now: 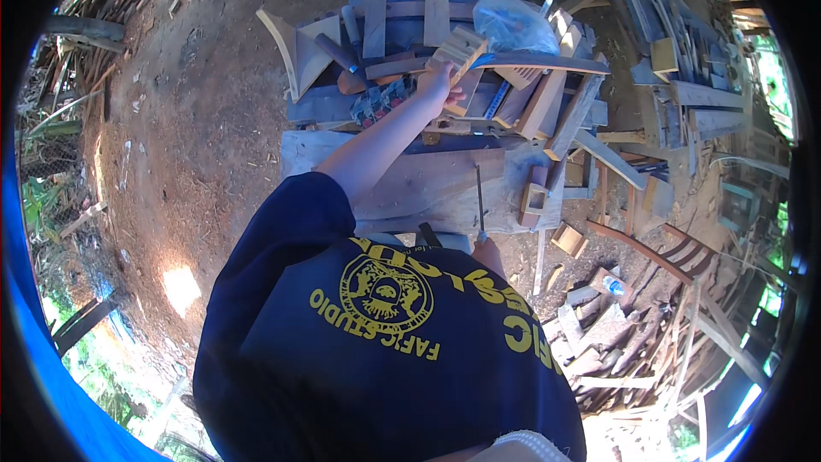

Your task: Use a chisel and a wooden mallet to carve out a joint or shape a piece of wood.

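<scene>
My left arm stretches forward over the workbench (325, 147), its hand (438, 85) closed at the lower end of a small pale wooden block (463, 46) with grooves across it. Under that wrist lies a dark patterned cloth (380, 101). Close to my body, my right hand (487, 253) grips the handle of a long, thin metal tool (480, 192), which looks like a file and points away from me over a broad brown board (428, 175). My shirt hides most of the right arm.
Around the left hand lie wooden strips (436, 8), a clear plastic bag (513, 24) and a curved wooden piece (547, 62). A hollow wooden block (534, 198) sits at the bench's right side. Scrap wood (611, 334) and a chair-like wooden frame (676, 252) are on the ground at right.
</scene>
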A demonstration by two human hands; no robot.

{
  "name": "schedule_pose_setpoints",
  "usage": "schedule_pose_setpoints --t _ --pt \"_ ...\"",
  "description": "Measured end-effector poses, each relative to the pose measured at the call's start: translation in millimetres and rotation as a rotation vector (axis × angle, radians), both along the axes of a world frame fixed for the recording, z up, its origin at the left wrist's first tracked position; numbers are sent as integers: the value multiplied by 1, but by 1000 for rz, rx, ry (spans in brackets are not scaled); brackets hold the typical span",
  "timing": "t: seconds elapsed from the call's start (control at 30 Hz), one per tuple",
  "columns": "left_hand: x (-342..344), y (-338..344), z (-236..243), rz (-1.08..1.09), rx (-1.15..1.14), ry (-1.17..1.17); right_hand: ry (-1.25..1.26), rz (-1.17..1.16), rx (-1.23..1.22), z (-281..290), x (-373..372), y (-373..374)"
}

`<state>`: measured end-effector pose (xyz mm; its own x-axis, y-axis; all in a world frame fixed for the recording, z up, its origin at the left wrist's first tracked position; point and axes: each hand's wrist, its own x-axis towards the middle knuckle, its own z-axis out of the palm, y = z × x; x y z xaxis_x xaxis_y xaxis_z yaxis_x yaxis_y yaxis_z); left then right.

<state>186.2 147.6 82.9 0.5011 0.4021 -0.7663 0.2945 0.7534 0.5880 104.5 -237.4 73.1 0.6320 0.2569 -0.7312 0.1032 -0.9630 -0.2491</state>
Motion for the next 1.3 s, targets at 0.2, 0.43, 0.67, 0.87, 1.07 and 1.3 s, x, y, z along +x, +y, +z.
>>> schedule_pose_setpoints --t 0.2,0.43,0.67,0.87,1.07,1.3 --pt "11 0 -19 -179 -61 104 -11 -37 48 -6 5 -9" --pt "-6 16 1 -432 59 203 76 -69 36 0 9 -2" --pt "4 74 44 -1087 710 477 102 -102 19 14 17 5" --pt "49 148 36 -1341 1001 369 80 -130 73 9 18 -4" --pt "88 173 -40 -608 878 530 141 -183 72 -7 22 -19" --pt "138 169 -58 -642 947 777 182 -221 49 -21 23 -31"
